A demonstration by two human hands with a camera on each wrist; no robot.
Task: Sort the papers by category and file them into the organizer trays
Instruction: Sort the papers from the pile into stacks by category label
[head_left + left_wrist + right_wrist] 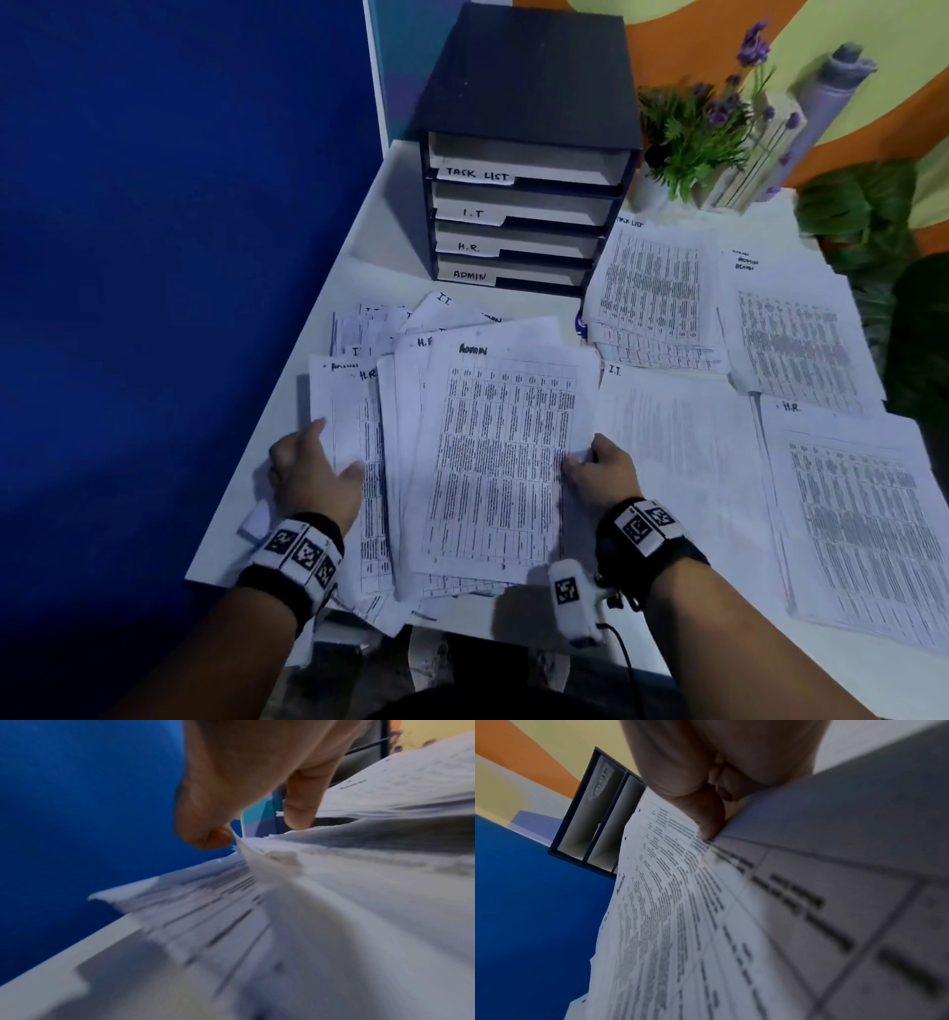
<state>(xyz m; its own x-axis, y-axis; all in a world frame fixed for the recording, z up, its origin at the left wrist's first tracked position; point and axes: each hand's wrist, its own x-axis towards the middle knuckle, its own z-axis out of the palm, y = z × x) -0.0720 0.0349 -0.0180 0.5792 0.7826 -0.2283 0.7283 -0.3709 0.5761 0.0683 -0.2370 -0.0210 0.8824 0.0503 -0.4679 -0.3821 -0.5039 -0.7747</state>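
A black organizer (pixel 524 77) stands at the back of the white table (pixel 369 231), its four trays labelled TASK LIST, I.T, H.R. and ADMIN. In front of it lies a loose pile of mixed papers (pixel 395 401). On top is a printed sheet headed Admin (pixel 503 452). My right hand (pixel 601 473) pinches that sheet's right edge, with the thumb (pixel 706 817) on top. My left hand (pixel 318 473) rests on the pile's left side, fingertips (pixel 300 809) touching paper. To the right lie piles headed Task List (pixel 652 293), Admin (pixel 791 334), I.T. (pixel 672 442) and H.R. (pixel 862 514).
A potted plant with purple flowers (pixel 693 128) and a grey roll (pixel 832 92) stand right of the organizer. A blue wall (pixel 154 257) runs along the table's left edge. Large green leaves (pixel 873 216) sit past the far right corner.
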